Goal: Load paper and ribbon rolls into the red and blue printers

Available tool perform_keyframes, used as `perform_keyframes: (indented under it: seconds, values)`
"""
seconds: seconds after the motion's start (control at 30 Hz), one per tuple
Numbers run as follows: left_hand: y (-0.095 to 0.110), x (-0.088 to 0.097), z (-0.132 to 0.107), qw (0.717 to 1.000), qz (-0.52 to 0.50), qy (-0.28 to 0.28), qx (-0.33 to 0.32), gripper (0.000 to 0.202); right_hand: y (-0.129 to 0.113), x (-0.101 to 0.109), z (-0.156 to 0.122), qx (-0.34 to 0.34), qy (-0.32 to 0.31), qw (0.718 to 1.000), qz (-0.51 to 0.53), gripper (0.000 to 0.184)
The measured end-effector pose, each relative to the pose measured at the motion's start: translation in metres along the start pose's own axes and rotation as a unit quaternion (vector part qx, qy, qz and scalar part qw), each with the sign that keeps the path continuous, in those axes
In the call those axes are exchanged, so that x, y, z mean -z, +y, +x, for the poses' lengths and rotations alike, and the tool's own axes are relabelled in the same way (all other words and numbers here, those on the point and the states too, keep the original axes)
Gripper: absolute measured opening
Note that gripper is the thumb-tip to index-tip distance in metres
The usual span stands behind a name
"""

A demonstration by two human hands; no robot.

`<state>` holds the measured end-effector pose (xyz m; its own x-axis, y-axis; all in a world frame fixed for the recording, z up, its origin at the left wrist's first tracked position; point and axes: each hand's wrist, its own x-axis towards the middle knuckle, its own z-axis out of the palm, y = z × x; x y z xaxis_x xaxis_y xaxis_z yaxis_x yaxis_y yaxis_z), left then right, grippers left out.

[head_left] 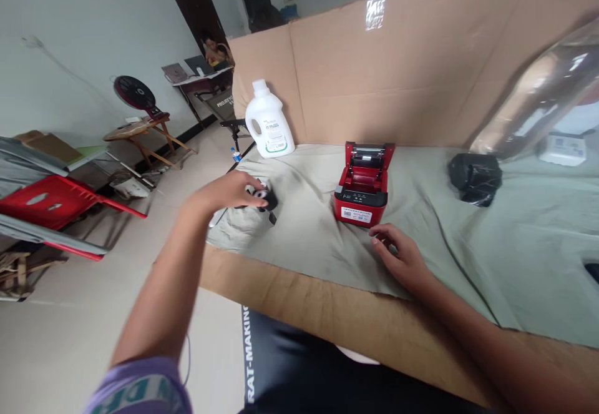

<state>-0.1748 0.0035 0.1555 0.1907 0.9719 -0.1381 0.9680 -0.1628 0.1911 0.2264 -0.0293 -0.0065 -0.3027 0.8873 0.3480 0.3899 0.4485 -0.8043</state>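
My left hand reaches over the left part of the cloth, its thumb and fingers closed around a small black roll with a pale core. A short dark flap or strip hangs from the roll's lower side. At the middle of the cloth stands a red and black receipt printer, its lid raised and the paper bay exposed. A white label is stuck on the printer's front. My right hand rests just in front of the printer's right corner, with loosely bent fingers, holding nothing.
A white jug stands at the back left before a cardboard wall. To the right are a black wrapped bundle, clear plastic wrapping and a small white box. The wooden edge runs along the front.
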Motion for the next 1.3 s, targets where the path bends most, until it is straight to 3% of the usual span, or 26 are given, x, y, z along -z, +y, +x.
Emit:
perform_keyframes:
  seconds: [0.07, 0.13, 0.23, 0.3, 0.37, 0.53, 0.67, 0.87, 1.03, 1.3]
  values:
    - [0.048, -0.011, 0.005, 0.985, -0.015, 0.093, -0.142, 0.037, -0.008, 0.002, 0.004, 0.002, -0.002, 1.0, 0.012, 0.019]
    - [0.088, -0.032, 0.012, 0.951, -0.02, 0.205, -0.231, 0.029, -0.018, 0.006, 0.013, -0.012, 0.004, 0.998, 0.059, 0.023]
    - [0.126, -0.075, 0.024, 0.887, -0.036, 0.312, -0.339, 0.027, -0.031, 0.018, 0.035, -0.061, -0.011, 0.98, 0.187, 0.035]
    - [0.138, -0.102, 0.032, 0.859, -0.025, 0.338, -0.383, 0.028, -0.038, 0.031, 0.052, -0.109, -0.055, 0.963, 0.241, 0.042]
    - [0.142, -0.124, 0.038, 0.839, -0.015, 0.369, -0.4, 0.03, -0.045, 0.045, 0.068, -0.135, -0.104, 0.959, 0.227, 0.041]
    - [0.132, -0.154, 0.044, 0.824, -0.044, 0.449, -0.343, 0.027, -0.058, 0.067, 0.095, -0.116, -0.292, 0.942, 0.123, 0.033]
    - [0.126, -0.163, 0.047, 0.834, -0.068, 0.454, -0.307, 0.027, -0.064, 0.063, 0.103, -0.107, -0.351, 0.924, 0.105, 0.033]
    - [0.128, -0.163, 0.049, 0.863, -0.16, 0.374, -0.3, 0.033, -0.066, 0.05, 0.1, -0.125, -0.297, 0.941, 0.106, 0.029]
    - [0.128, -0.155, 0.048, 0.862, -0.272, 0.282, -0.322, 0.037, -0.073, 0.055, 0.094, -0.103, -0.272, 0.952, 0.098, 0.025]
    - [0.135, -0.159, 0.046, 0.864, -0.305, 0.303, -0.261, 0.033, -0.079, 0.045, 0.086, -0.063, -0.253, 0.965, 0.04, 0.033]
